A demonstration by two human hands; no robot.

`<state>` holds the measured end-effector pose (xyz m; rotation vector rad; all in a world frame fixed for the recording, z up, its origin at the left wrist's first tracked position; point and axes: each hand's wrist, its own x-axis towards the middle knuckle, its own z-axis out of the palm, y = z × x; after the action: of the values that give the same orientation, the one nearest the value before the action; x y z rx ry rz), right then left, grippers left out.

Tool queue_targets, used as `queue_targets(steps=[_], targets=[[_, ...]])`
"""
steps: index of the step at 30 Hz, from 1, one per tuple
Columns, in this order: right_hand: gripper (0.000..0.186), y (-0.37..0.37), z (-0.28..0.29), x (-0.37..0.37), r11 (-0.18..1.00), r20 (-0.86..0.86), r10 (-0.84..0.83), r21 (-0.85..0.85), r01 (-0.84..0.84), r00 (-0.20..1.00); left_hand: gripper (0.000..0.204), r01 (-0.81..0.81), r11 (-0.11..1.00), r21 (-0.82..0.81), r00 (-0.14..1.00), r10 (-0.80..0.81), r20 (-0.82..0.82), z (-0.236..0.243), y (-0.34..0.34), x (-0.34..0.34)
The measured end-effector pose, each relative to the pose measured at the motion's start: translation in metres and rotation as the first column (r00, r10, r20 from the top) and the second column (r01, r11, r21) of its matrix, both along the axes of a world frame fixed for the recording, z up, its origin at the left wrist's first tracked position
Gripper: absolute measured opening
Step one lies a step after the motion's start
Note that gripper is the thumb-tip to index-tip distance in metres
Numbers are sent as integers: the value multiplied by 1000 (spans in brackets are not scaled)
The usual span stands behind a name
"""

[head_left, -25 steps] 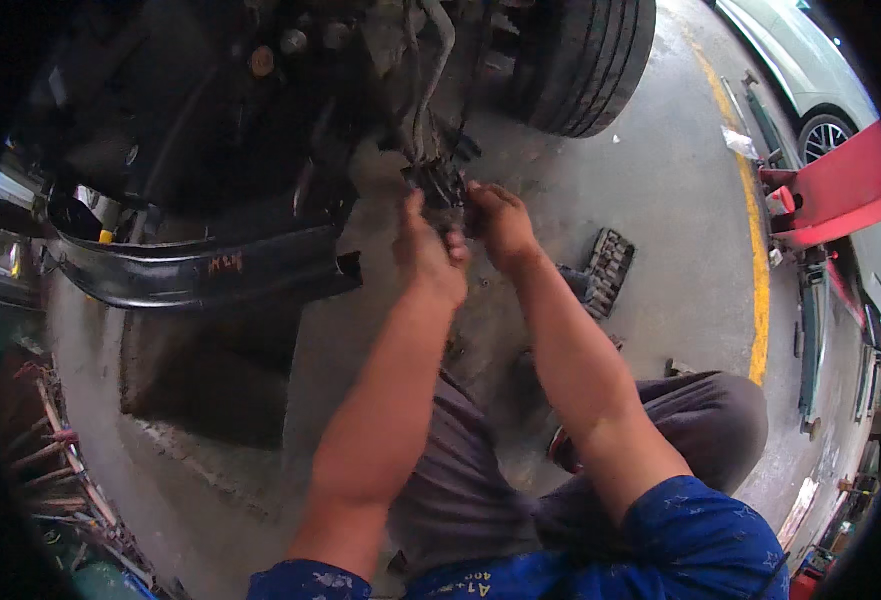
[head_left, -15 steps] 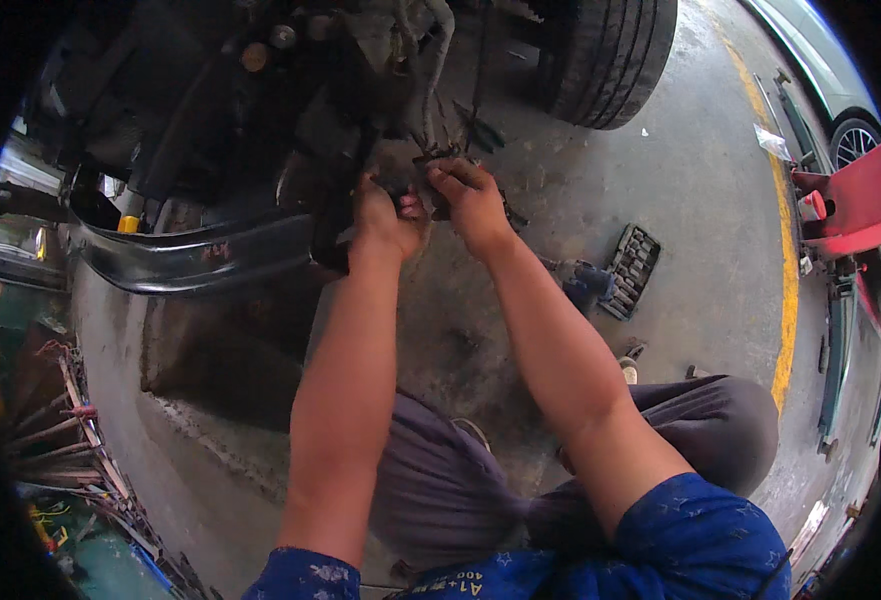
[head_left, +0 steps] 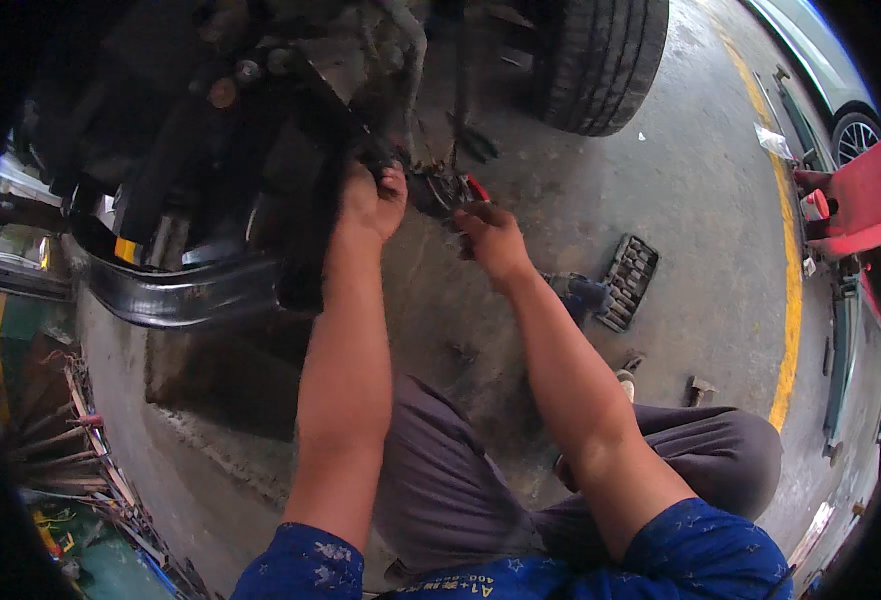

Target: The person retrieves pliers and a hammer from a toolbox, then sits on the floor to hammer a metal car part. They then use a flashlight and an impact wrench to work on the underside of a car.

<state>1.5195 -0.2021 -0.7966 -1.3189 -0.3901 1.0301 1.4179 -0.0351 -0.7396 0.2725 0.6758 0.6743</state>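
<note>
My left hand is at the underside of the opened-up vehicle front, fingers curled round a dark part whose kind I cannot make out. Just to its right hangs a dark cluster of wiring and fittings with a red piece at its edge. My right hand is below that cluster, fingers bent and pinched together; whatever lies between them is hidden. To the left of my hands curves a glossy black bumper beam. Above stands a tyre.
On the floor to the right lie an open socket set, a blue power tool and a hammer. Dark-handled pliers lie beyond my hands. A red machine stands far right, with long bars and scrap at left.
My hands have moved apart: the left slightly left and up, the right down and right. The red piece now shows between them, and the hammer has come into fuller view.
</note>
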Motion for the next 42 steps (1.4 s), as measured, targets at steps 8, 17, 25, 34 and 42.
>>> queue_targets(steps=[8, 17, 25, 34, 42], targets=[[23, 2, 1, -4, 998, -18, 59, 24, -59, 998, 31, -107, 993, -50, 992, 110, 67, -16, 17, -5], [22, 9, -7, -6, 999, 19, 39, 22, -40, 999, 42, -242, 951, 193, 970, 235, 59, -21, 7, -6], [22, 10, -8, -8, 999, -148, -28, -21, 25, 989, 45, -296, 898, 325, 947, 230, 226, -53, 15, -21], [40, 31, -50, 1, 924, 468, -206, -195, 328, 859, 44, -366, 847, 386, 929, 355, 102, -20, -25, 12], [59, 47, -71, 18, 926, 288, -328, -93, 367, 900, 43, -320, 859, 399, 944, 322, 65, -27, -14, 8]])
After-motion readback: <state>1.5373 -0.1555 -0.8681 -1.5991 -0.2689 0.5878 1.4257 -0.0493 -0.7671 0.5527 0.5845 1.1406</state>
